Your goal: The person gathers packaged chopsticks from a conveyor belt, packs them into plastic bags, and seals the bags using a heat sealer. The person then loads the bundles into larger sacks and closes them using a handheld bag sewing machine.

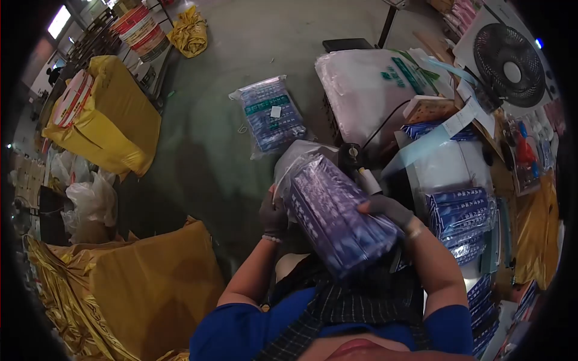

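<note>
A bundle of blue-purple printed packets [337,210] lies slanted above my lap, in or against a clear plastic bag [301,155]. My left hand [273,213], in a dark glove with bare fingertips, is closed on the bag's edge at the bundle's left. On the right side, my right hand [390,212], gloved alike, grips the bundle with the thumb on top; its other fingers are mostly hidden. Farther forward on the floor rests a wrapped bundle [272,114] with a green band and a small white label.
To my right are stacked blue packets [460,210], a pile of clear plastic bags [373,90] and a fan [509,65]. Yellow-wrapped boxes stand at the left [123,117] and near left [162,271]. Buckets [139,33] stand farther back.
</note>
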Available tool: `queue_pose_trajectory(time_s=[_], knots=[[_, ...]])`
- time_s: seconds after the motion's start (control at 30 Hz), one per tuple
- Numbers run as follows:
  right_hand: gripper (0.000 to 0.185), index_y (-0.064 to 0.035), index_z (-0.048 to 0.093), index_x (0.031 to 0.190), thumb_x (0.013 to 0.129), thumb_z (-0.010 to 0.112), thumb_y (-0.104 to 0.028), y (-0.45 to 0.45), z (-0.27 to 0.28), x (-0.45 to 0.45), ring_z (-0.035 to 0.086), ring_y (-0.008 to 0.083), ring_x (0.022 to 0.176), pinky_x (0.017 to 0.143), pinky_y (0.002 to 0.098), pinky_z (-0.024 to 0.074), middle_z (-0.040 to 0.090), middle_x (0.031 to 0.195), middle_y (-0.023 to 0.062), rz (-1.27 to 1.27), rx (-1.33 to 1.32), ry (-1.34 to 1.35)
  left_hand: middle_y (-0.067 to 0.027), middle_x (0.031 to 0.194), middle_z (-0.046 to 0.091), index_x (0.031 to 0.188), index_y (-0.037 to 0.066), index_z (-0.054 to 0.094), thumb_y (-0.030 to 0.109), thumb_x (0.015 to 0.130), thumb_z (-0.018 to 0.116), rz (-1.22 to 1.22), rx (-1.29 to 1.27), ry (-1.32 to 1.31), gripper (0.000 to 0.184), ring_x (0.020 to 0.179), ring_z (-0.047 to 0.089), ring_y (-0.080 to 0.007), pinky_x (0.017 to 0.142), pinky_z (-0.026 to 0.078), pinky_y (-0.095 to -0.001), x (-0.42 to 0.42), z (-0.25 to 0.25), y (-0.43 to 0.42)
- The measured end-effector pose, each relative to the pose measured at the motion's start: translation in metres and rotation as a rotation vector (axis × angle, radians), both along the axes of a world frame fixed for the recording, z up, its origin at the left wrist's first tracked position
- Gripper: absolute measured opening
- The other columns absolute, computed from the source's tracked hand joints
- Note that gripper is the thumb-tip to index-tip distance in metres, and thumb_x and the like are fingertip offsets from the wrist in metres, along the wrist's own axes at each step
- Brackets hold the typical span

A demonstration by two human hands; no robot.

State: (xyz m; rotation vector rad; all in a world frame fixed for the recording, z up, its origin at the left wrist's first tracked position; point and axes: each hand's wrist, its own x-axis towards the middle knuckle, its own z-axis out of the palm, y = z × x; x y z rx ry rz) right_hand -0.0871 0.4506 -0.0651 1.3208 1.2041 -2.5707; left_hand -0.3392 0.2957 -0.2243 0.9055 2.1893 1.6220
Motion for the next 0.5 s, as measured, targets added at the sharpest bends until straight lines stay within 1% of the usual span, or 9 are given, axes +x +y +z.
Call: queue_pose_trajectory(time_s=[0.03,0.07,0.1,0.17,0.2,0.27,0.4,0.47,0.5], knots=[[0.033,0.0034,0.066,0.096,0.078,0.066,-0.025,0.015,-0.026,-0.034,0.063,0.0184,0.080,0.081,0.0300,0.0480,0.067,0.088,0.0073,0.026,0.097,0.011,-0.0193,0.110,0.063,0.127,0.002,0.052,0.025,0.089,0.059,0.008,0.001,0.001,0.045,0.098,0.062,-0.0332,0.080,0.049,-0.0392,0.006,0.000,-0.003],[0.032,0.0035,0.067,0.091,0.079,0.065,-0.026,0.024,-0.047,-0.067,0.063,0.0190,0.076,0.078,0.0300,0.0480,0.067,0.082,0.0068,0.051,0.192,0.026,-0.0190,0.106,0.065,0.121,0.001,0.057,0.024,0.092,0.056,-0.008,0.017,0.008,0.037,0.097,0.064,-0.0269,0.081,0.049,-0.0350,0.015,0.004,-0.004],[0.033,0.0040,0.067,0.091,0.079,0.064,-0.027,0.030,-0.067,-0.092,0.063,0.0192,0.076,0.077,0.0304,0.0477,0.067,0.083,0.0073,0.162,0.493,-0.030,-0.0187,0.103,0.067,0.115,-0.001,0.062,0.023,0.095,0.053,-0.024,0.033,0.015,0.032,0.095,0.065,-0.0205,0.082,0.049,-0.0308,0.020,0.007,-0.004],[0.034,0.0056,0.065,0.093,0.079,0.063,-0.026,0.028,-0.098,-0.125,0.062,0.0197,0.075,0.075,0.0311,0.0474,0.066,0.084,0.0082,0.320,1.066,-0.149,-0.0169,0.104,0.067,0.116,-0.001,0.061,0.023,0.096,0.051,-0.059,0.042,-0.059,0.033,0.096,0.064,-0.0179,0.083,0.049,-0.0297,0.020,0.011,-0.002],[0.034,0.0056,0.065,0.093,0.079,0.063,-0.026,0.025,-0.108,-0.126,0.062,0.0197,0.075,0.075,0.0311,0.0474,0.066,0.084,0.0082,0.328,1.065,-0.142,-0.0150,0.106,0.067,0.118,-0.001,0.061,0.024,0.097,0.049,-0.106,0.049,-0.135,0.034,0.097,0.062,-0.0153,0.083,0.048,-0.0286,0.017,0.011,-0.002],[0.031,0.0052,0.065,0.094,0.080,0.063,-0.022,0.022,-0.110,-0.127,0.063,0.0208,0.076,0.075,0.0327,0.0489,0.067,0.088,0.0092,0.216,0.479,0.131,-0.0123,0.107,0.067,0.118,-0.001,0.060,0.024,0.098,0.048,-0.128,0.063,-0.151,0.035,0.097,0.061,-0.0132,0.084,0.047,-0.0276,0.004,0.005,-0.008],[0.031,0.0037,0.059,0.106,0.081,0.061,-0.015,0.043,-0.114,-0.128,0.066,0.0238,0.083,0.081,0.0349,0.0536,0.066,0.094,0.0141,-0.062,-0.443,0.161,-0.0071,0.109,0.066,0.118,-0.003,0.061,0.028,0.098,0.047,-0.093,0.220,-0.322,0.039,0.097,0.058,-0.0112,0.086,0.046,-0.0262,-0.006,0.017,-0.005],[0.032,0.0012,0.059,0.107,0.083,0.061,-0.020,0.045,-0.139,-0.151,0.066,0.0295,0.087,0.084,0.0409,0.0525,0.066,0.098,0.0178,-0.171,-0.482,0.164,-0.0049,0.100,0.067,0.119,-0.002,0.060,0.030,0.099,0.046,-0.103,0.216,-0.235,0.041,0.089,0.059,-0.0101,0.079,0.047,-0.0249,-0.002,0.037,0.008],[0.034,0.0008,0.060,0.105,0.082,0.062,-0.023,0.049,-0.185,-0.161,0.066,0.0302,0.087,0.082,0.0404,0.0521,0.067,0.095,0.0187,-0.233,-0.379,0.156,-0.0030,0.092,0.066,0.113,-0.003,0.062,0.030,0.099,0.045,-0.145,0.169,-0.255,0.040,0.081,0.057,-0.0094,0.073,0.046,-0.0245,0.000,0.042,0.010]])
